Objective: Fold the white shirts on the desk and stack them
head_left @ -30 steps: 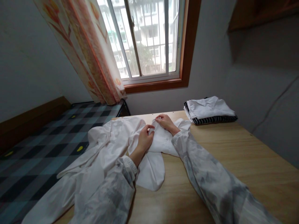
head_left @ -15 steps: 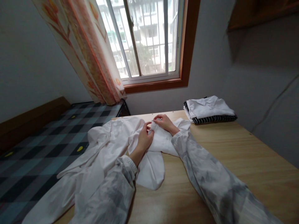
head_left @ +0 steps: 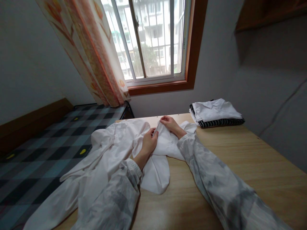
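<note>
A rumpled white shirt (head_left: 120, 137) lies spread over the wooden table (head_left: 182, 198), its long sleeve trailing to the lower left. My left hand (head_left: 150, 140) is closed on an edge of the shirt near the middle of the cloth. Just up and to the right, my right hand (head_left: 169, 124) pinches the same stretch of cloth between thumb and fingers and lifts it a little. Small buttons show faintly on the part below my right hand. A rounded flap of the shirt hangs towards me under my left wrist.
Folded clothes (head_left: 217, 111), white on top of black-and-white striped, are stacked at the table's far right corner. A bed with a checked cover (head_left: 48, 153) adjoins on the left. Behind the table are a barred window (head_left: 155, 41) and a flowered curtain (head_left: 96, 64).
My right hand has moved slightly up and right, away from my left, drawing the pinched edge out between them. The left hand keeps its hold in nearly the same place.
</note>
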`<act>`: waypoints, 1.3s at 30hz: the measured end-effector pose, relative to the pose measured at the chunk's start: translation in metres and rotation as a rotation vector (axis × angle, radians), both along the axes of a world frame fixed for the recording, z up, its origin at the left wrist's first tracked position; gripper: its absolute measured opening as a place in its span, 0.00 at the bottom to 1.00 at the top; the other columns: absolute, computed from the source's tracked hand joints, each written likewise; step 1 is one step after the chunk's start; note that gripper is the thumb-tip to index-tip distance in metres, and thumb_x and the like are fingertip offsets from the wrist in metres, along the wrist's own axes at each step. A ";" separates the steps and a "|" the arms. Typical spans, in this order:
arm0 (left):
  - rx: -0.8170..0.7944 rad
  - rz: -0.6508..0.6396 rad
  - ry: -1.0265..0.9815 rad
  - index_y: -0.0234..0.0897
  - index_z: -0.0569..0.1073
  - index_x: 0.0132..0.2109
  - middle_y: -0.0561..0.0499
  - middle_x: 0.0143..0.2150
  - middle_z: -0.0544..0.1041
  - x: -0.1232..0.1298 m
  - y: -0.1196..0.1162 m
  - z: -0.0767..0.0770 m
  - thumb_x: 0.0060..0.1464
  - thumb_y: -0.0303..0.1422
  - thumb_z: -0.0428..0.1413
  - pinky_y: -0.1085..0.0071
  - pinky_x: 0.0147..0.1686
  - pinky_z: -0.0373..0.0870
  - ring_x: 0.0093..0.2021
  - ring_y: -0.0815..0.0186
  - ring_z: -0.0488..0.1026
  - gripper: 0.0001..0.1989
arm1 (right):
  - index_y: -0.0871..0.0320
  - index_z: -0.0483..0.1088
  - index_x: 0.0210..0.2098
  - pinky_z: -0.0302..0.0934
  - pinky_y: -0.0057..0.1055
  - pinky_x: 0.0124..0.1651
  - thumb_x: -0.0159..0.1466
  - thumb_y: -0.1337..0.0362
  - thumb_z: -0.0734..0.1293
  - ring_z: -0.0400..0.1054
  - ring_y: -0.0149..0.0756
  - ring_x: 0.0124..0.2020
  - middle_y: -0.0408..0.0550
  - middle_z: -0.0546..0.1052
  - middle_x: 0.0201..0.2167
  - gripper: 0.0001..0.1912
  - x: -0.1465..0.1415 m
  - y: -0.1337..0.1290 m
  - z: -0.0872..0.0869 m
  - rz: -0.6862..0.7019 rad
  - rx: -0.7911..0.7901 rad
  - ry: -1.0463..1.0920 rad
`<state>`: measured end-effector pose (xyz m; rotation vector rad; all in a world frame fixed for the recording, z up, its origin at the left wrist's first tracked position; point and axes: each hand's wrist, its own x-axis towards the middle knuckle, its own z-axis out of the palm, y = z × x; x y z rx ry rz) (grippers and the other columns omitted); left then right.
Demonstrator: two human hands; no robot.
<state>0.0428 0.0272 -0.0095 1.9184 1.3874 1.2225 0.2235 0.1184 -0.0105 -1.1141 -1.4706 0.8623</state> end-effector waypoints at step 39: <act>0.002 -0.087 -0.153 0.40 0.84 0.59 0.45 0.60 0.86 0.007 0.002 0.002 0.67 0.27 0.52 0.56 0.69 0.74 0.62 0.55 0.81 0.21 | 0.52 0.64 0.26 0.56 0.30 0.31 0.63 0.54 0.65 0.60 0.34 0.28 0.41 0.68 0.24 0.13 0.002 -0.016 0.010 0.145 0.017 -0.025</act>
